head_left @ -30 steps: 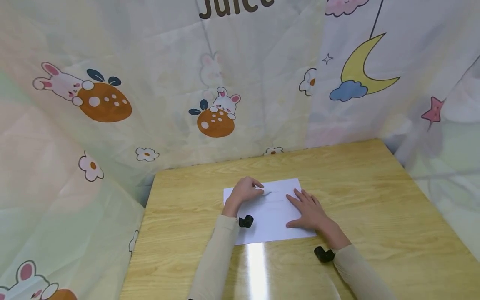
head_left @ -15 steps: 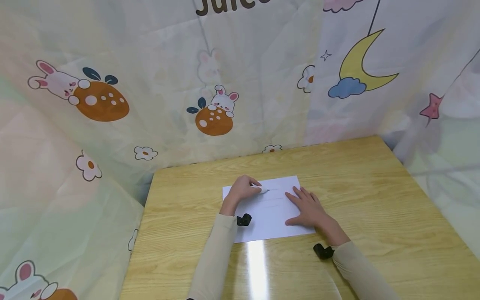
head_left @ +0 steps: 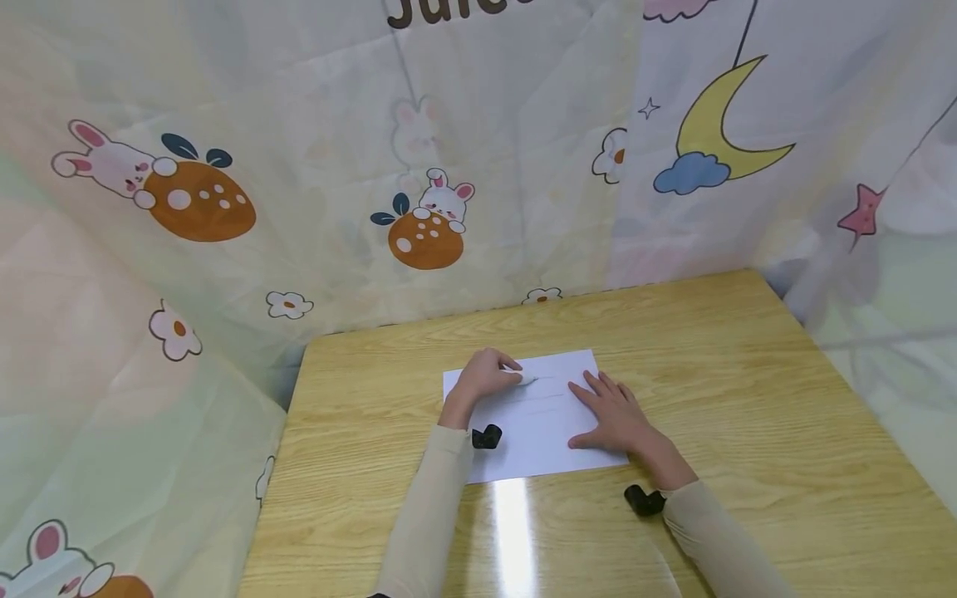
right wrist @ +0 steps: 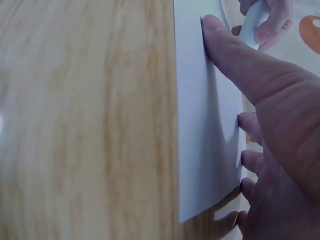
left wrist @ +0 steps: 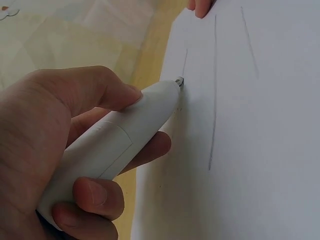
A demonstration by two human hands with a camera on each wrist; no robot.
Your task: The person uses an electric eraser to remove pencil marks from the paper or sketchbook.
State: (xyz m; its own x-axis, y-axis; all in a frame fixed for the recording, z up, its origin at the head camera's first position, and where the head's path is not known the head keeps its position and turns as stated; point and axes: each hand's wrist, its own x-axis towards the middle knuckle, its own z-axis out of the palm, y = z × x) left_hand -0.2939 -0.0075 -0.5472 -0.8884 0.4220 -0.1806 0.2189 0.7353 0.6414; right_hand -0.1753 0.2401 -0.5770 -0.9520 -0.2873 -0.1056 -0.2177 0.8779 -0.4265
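Note:
A sheet of white paper (head_left: 523, 453) lies on the table, with several thin grey lines drawn across it. My left hand (head_left: 486, 378) grips a thick white pen-shaped electric eraser (left wrist: 120, 130) with a small metal tip. In the left wrist view that tip touches the paper at the end of the shortest line (left wrist: 185, 62). Two longer lines (left wrist: 215, 95) run beside it, and small specks lie near the tip. My right hand (head_left: 616, 419) rests on the paper's right side with its fingers spread, thumb (right wrist: 220, 30) on the sheet and fingertips around its edge.
The wooden table (head_left: 359, 399) extends around the paper. A printed fabric curtain (head_left: 523, 166) stands along its back and sides. Black wrist-worn devices (head_left: 488, 437) sit by both wrists, and a bright reflection shows on the front of the table.
The head view has shifted slightly. Both hands keep nearly the same place on the paper, the left still gripping the electric eraser with its tip at the top line.

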